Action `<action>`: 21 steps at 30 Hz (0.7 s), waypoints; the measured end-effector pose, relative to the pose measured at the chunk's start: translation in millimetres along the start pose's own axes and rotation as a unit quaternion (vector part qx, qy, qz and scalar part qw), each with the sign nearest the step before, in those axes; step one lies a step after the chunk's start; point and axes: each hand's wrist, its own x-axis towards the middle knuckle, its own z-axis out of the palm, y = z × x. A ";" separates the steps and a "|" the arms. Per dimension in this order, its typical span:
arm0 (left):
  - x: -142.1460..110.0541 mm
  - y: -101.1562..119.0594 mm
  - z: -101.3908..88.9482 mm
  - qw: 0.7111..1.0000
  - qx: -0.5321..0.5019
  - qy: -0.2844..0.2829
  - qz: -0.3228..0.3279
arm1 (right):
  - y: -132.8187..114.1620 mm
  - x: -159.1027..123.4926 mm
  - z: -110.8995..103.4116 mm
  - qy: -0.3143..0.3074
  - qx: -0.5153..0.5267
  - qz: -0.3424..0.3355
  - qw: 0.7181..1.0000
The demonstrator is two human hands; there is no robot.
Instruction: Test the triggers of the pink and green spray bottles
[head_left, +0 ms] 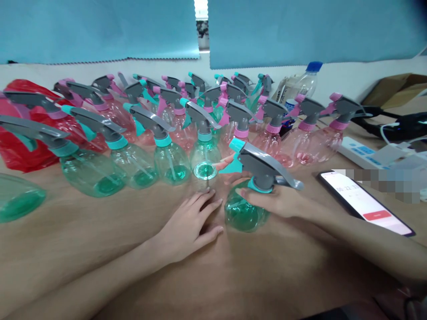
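Observation:
My right hand [282,202] is wrapped around a green spray bottle [245,218] with a grey and teal trigger head, just below its collar. The bottle stands close to upright on the wooden table [160,284]. My left hand [190,224] lies flat on the table to the left of it, fingers apart, holding nothing. Beyond my left fingertips stands another green spray bottle [205,151], its lower part partly overlapped by my right fingertips. More green ones, such as a spray bottle [172,164], line up to the left.
Behind stand several pink spray bottles [302,142] with grey and pink heads. A red plastic bag [30,151] lies at the left. On the right are a phone [363,200] showing a timer, a white power strip [360,153] and a cardboard box [393,91]. A blue-capped bottle [307,82] stands behind.

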 end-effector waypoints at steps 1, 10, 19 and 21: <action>0.0 -0.2 0.1 1.000 0.000 0.000 0.000 | 0.1 0.0 0.1 -0.003 0.001 0.001 1.000; -0.3 0.5 -1.2 1.000 -0.004 0.003 -0.003 | 0.5 -1.1 0.4 0.027 -0.057 0.012 0.998; 0.0 1.0 -2.0 1.000 -0.008 0.000 -0.007 | -1.2 -1.7 -0.6 0.022 -0.068 0.009 0.997; 0.4 0.9 -2.3 1.000 -0.011 -0.001 -0.008 | -1.7 -1.9 -0.7 0.029 -0.082 0.012 0.996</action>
